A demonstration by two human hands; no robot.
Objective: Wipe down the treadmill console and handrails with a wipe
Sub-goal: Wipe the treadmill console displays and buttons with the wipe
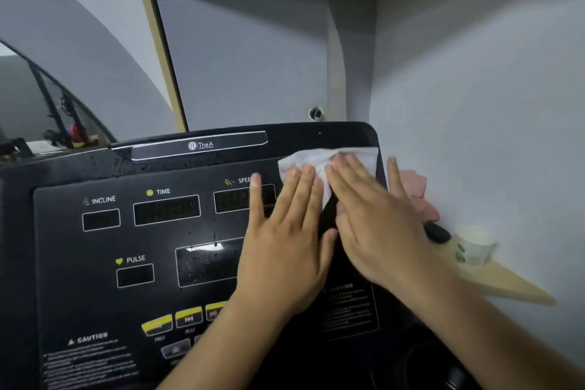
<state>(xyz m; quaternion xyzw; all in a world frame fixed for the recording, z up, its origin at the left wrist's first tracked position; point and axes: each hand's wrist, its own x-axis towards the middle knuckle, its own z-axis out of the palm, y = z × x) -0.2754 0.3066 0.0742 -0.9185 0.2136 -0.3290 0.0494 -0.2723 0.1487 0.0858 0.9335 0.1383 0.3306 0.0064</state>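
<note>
Treadmill console (95, 247): black, fills the lower frame, tilted down to the left. Labels read left to right: INCLINE, TIME, then SPEED, partly covered. PULSE sits below them, beside a larger dark display window (205, 263) with small droplets on it. Row of yellow buttons (188, 317) under that; a CAUTION label at lower left.

Left hand (285, 237): flat on the console face, palm down, fingers straight and close together, gripping nothing. Its fingertips reach the lower edge of the wipe.

Wipe (316, 157): white, crumpled, spread on the console's upper right corner, just below the top rim.

Right hand (376, 225): also flat and palm down, fingers straight, pressing on the wipe; slightly blurred. Thumb splays out to the right at the console's side edge.

Right of the console: a pink object (418, 187) against the wall, identity unclear. A paper cup (474, 245) stands on a light wooden ledge (512, 288), near the wall.
</note>
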